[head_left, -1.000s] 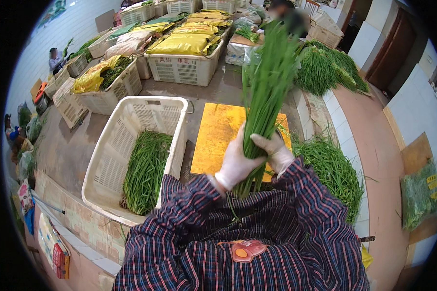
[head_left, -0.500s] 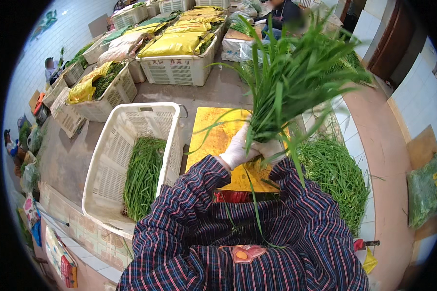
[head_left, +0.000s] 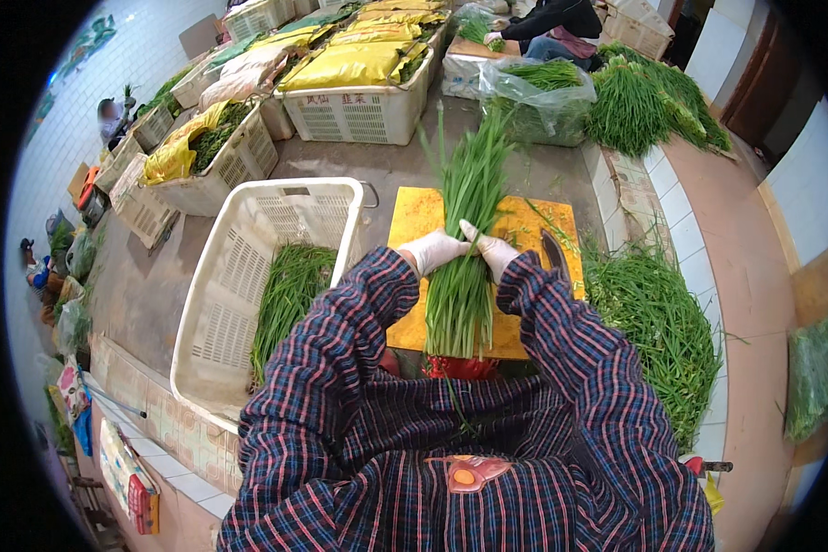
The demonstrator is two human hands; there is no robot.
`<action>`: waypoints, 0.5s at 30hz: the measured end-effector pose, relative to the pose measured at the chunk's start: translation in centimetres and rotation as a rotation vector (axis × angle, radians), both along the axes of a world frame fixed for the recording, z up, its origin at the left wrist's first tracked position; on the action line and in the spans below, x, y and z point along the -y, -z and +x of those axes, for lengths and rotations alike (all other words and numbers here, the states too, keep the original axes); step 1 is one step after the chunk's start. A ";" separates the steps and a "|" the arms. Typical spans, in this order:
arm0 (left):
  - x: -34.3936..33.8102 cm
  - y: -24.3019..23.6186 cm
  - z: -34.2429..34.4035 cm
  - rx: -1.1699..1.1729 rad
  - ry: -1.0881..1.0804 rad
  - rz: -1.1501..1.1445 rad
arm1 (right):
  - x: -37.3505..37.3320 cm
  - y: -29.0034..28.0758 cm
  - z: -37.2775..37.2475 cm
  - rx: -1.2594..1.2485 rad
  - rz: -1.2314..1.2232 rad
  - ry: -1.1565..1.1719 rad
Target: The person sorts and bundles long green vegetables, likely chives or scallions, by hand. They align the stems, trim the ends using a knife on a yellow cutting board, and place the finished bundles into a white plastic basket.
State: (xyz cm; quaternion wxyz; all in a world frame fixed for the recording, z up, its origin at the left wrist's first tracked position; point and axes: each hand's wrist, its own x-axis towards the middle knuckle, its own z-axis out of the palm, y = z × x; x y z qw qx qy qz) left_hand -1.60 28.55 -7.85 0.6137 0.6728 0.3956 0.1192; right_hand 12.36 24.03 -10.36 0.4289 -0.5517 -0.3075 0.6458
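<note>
A long bunch of green leafy vegetable (head_left: 460, 294) lies lengthwise on the stained yellow board (head_left: 405, 313), its root ends toward me. My left hand (head_left: 437, 248), in a white glove, grips the bunch from the left side. My right hand (head_left: 489, 247), gloved too, holds it from the right, thumb over the leaves. A dark knife blade (head_left: 554, 253) lies on the board just right of that hand. The white plastic crate (head_left: 213, 304) at left holds more greens (head_left: 285, 313). A loose heap of greens (head_left: 653, 340) sits right of the board.
Several crates (head_left: 345, 115) with yellow sacks stand at the back. A co-worker (head_left: 552, 32) in dark clothes handles greens beside a plastic-bagged bundle (head_left: 534, 110) and a green pile (head_left: 644, 101). Another person (head_left: 110, 120) is at the far left. A tiled ledge (head_left: 681, 221) runs along the right.
The bunch, earlier raised and fanned out above the board, now lies flatter and straighter along it. Both hands still hold it, now more on opposite sides, and the knife has come into view.
</note>
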 end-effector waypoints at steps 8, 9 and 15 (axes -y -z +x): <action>0.4 2.8 -2.4 0.148 -0.397 -0.333 | 0.8 5.2 1.9 0.725 -0.037 0.026; -0.2 4.2 -2.3 0.084 -0.468 -0.339 | 0.9 6.1 2.1 0.754 0.021 0.063; -4.4 15.1 -6.2 0.576 -0.525 -0.292 | -0.4 3.8 1.4 0.924 -0.060 -0.133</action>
